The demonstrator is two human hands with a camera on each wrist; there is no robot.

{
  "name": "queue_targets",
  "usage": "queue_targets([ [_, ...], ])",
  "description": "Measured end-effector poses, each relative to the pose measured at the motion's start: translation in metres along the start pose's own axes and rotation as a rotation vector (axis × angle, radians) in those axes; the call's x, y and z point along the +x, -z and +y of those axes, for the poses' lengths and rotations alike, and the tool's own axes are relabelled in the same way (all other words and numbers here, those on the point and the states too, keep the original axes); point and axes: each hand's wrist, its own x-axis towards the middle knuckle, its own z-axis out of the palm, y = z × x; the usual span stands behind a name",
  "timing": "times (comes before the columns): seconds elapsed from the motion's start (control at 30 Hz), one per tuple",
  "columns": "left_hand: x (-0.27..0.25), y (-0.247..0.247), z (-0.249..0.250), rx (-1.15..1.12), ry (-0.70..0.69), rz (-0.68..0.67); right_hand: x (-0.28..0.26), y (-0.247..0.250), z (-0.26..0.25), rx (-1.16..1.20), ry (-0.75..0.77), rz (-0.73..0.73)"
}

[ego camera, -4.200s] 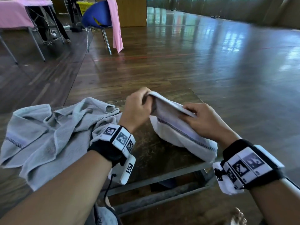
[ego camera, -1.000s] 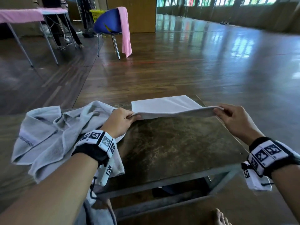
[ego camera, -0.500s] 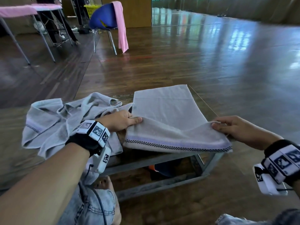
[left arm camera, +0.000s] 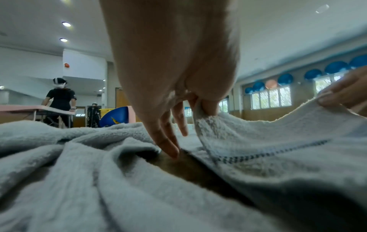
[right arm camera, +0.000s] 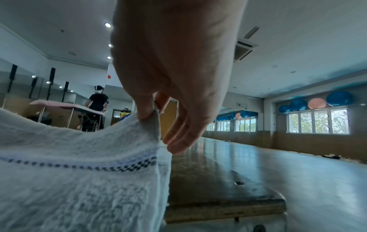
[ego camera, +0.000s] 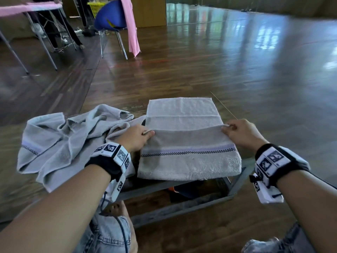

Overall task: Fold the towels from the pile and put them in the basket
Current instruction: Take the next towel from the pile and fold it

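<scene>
Both hands have carried the towel [ego camera: 187,154] edge farther forward.

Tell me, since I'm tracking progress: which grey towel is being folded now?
The flat towel on the table's right, both hands pinching its edge; the other grey towels lie crumpled to its left.

Head camera looks down over both forearms at the towel [ego camera: 186,143] on a low table [right arm camera: 218,196]; wrist cameras sit low, close behind each hand, sharing that towel
</scene>
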Motion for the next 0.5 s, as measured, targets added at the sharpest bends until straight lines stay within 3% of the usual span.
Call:
queue_targets([
  [0.07,-0.001,-0.004,-0.001,0.095,-0.019,-0.107,-0.001,-0.008,-0.004,-0.085,0.048,-0.136],
  [0.17,0.0,-0.003,0.002,0.199,-0.016,-0.155,-0.003,-0.01,-0.012,-0.209,0.167,-0.279],
  [0.27,0.007,0.008,0.011,0.271,0.02,-0.254,0.002,0.003,-0.023,-0.277,0.136,-0.367],
  [0.4,0.01,0.027,0.023,0.383,0.074,-0.408,0.004,0.021,-0.027,-0.38,0.107,-0.6],
  [0.5,0.016,0.034,0.021,0.262,0.077,-0.345,0.008,0.029,-0.021,-0.232,0.058,-0.55],
])
